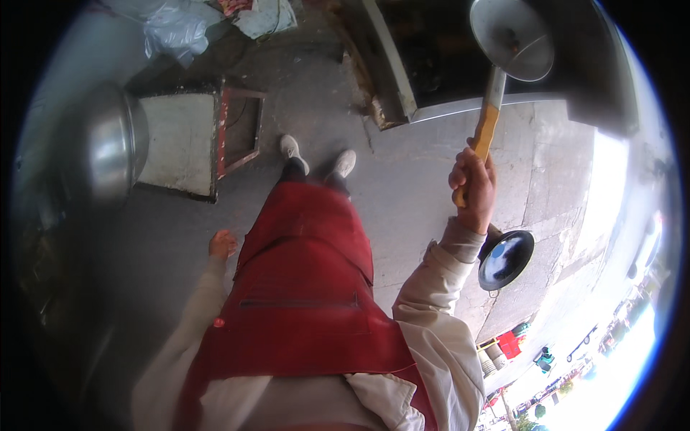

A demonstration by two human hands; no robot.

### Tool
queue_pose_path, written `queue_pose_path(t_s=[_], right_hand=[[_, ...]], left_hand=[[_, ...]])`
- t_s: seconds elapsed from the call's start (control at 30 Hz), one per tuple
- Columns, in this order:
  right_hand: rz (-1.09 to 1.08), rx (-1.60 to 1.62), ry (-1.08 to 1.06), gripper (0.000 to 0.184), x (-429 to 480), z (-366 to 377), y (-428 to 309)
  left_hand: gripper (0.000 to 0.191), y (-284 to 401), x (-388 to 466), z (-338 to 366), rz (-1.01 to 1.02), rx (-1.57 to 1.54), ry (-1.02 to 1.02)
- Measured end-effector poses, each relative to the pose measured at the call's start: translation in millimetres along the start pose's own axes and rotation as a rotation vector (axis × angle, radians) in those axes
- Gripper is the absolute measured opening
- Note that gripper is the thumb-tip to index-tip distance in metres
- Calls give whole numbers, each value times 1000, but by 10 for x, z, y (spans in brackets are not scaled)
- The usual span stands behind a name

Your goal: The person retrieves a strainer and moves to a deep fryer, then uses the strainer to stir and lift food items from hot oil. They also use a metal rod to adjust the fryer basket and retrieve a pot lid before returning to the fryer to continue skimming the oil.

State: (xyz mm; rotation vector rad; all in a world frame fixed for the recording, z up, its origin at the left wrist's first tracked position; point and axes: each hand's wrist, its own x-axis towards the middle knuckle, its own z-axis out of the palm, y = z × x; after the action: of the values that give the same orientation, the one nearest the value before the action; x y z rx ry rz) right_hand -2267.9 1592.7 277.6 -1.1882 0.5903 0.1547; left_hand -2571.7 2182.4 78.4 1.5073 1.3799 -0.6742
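My right hand (475, 186) is closed round the yellow handle of a long-handled metal skimmer or ladle (512, 40); its round head is up at the top right, over a dark metal-edged counter or stove (447, 110). Whether that head rests on anything, I cannot tell. Low at my left side hangs my left hand (222, 244), beside the red apron (302, 242), its fingers slightly curled and nothing seen in them. Beyond my right wrist is a dark, shiny round pan (506, 260), partly hidden by the sleeve.
On the left a large metal bowl (110, 143) stands by a worn stand with a pale panel (178, 144) and red frame. Plastic bags (175, 29) lie at the upper left. The counter's corner juts out ahead of my shoes. Bright outdoor ground lies to the right.
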Motion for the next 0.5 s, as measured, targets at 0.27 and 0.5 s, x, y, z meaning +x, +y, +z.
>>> queue_pose_path(t_s=[0.27,0.5], right_hand=[[-201,27,20,37,-313,66,-230],[91,105,27,19,168,35,146]], left_hand=[[29,190,328,-2,198,182,127],[27,515,296,342,225,342,228]])
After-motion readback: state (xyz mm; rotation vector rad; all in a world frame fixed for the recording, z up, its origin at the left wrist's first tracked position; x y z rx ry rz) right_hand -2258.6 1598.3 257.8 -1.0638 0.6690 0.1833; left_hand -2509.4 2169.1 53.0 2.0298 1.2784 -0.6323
